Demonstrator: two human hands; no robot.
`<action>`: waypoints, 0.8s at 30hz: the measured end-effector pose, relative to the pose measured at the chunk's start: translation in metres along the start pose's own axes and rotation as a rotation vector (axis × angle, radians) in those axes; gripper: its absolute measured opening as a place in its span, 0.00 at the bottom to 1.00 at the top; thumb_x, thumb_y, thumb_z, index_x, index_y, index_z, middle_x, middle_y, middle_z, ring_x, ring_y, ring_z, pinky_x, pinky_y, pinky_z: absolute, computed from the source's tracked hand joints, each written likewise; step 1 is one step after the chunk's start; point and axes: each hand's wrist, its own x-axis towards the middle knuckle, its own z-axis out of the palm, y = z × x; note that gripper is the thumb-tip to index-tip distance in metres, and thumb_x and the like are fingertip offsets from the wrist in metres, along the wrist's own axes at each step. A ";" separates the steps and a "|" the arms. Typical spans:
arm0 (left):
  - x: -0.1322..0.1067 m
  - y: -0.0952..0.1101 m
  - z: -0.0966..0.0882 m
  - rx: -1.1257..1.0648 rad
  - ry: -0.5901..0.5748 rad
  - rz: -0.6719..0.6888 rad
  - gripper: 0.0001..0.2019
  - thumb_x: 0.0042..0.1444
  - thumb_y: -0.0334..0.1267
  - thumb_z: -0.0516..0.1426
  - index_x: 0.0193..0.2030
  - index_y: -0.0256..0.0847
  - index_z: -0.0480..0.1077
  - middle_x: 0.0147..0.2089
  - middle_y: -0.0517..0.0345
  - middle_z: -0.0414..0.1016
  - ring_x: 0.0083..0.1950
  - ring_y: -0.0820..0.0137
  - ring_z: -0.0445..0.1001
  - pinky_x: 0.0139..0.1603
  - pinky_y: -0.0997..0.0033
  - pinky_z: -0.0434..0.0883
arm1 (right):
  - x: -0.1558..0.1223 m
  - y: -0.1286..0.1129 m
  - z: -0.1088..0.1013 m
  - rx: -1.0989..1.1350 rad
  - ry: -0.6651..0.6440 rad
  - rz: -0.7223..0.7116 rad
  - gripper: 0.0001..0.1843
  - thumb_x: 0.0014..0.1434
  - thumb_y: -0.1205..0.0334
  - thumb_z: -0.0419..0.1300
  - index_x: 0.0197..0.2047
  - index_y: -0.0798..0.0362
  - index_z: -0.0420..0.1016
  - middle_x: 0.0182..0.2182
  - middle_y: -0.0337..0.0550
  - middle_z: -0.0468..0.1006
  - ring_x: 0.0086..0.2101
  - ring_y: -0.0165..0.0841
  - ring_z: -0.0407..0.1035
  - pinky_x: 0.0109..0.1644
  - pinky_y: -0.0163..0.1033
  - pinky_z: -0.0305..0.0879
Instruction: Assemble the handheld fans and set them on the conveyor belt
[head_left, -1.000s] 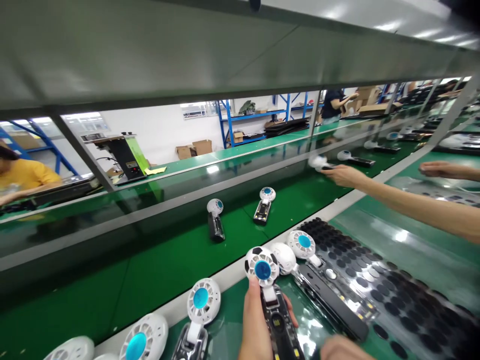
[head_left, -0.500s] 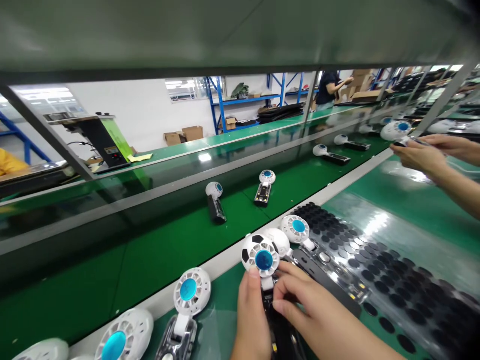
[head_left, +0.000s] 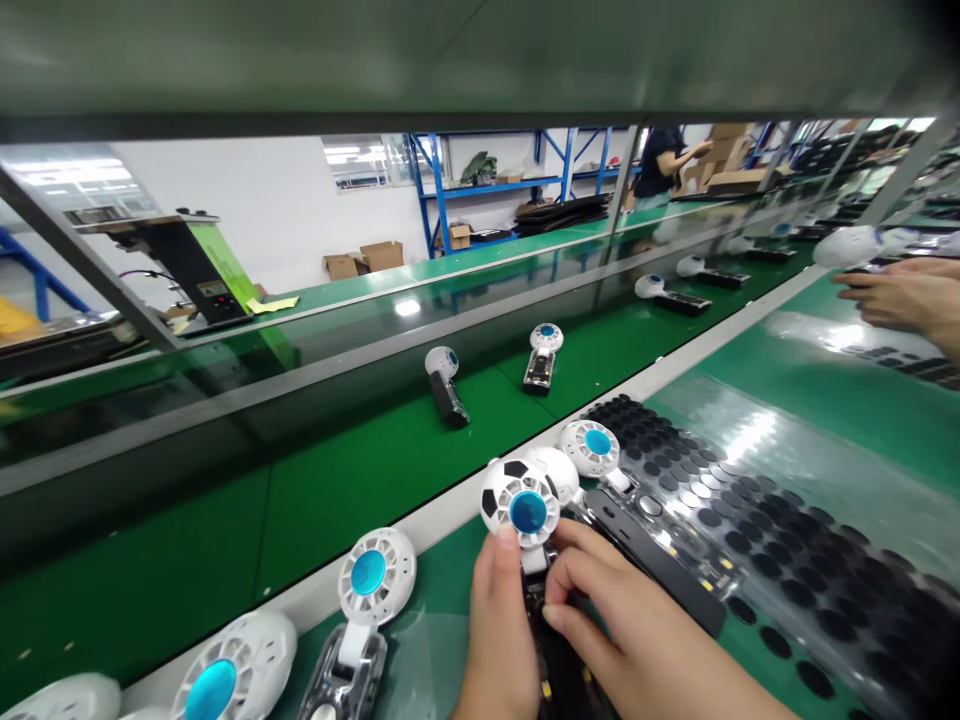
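My left hand (head_left: 496,630) grips the black handle of a small hand-held fan (head_left: 523,507) with a white-and-black soccer-pattern head and blue centre, thumb up against the head. My right hand (head_left: 637,635) rests on the same handle just below the fan's neck, fingertips pressing on it. The handle is mostly hidden under both hands. A sheet of black round stickers (head_left: 757,520) lies to the right of my hands.
More white fans (head_left: 373,580) lie along the bench edge on my left, another (head_left: 596,450) beside the held one. Two fans (head_left: 446,380) ride the green conveyor (head_left: 315,490), more farther off. A co-worker's hands (head_left: 896,295) hold a fan at far right.
My right hand came up from the lower edge onto the fan's handle. The co-worker's hand drew back from the conveyor with a fan. The view shifted slightly.
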 end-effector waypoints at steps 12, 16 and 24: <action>0.009 -0.007 -0.008 -0.102 -0.033 -0.110 0.27 0.48 0.57 0.53 0.43 0.35 0.72 0.47 0.50 0.76 0.51 0.60 0.69 0.53 0.67 0.63 | 0.002 0.009 0.008 -0.156 0.125 -0.095 0.06 0.54 0.67 0.52 0.32 0.47 0.69 0.59 0.41 0.56 0.58 0.43 0.52 0.54 0.52 0.61; 0.010 -0.006 -0.006 -0.146 -0.068 -0.176 0.30 0.48 0.60 0.51 0.39 0.32 0.74 0.36 0.46 0.79 0.44 0.54 0.74 0.45 0.61 0.69 | -0.002 0.016 0.011 -0.058 0.169 -0.076 0.21 0.52 0.64 0.56 0.51 0.44 0.61 0.54 0.47 0.61 0.52 0.40 0.62 0.50 0.45 0.66; 0.005 -0.002 -0.007 -0.162 -0.078 -0.026 0.27 0.48 0.56 0.55 0.52 0.43 0.65 0.48 0.50 0.74 0.49 0.58 0.71 0.51 0.58 0.65 | -0.015 0.020 0.007 0.000 0.100 -0.115 0.47 0.47 0.63 0.61 0.64 0.37 0.39 0.51 0.49 0.63 0.30 0.34 0.72 0.30 0.36 0.70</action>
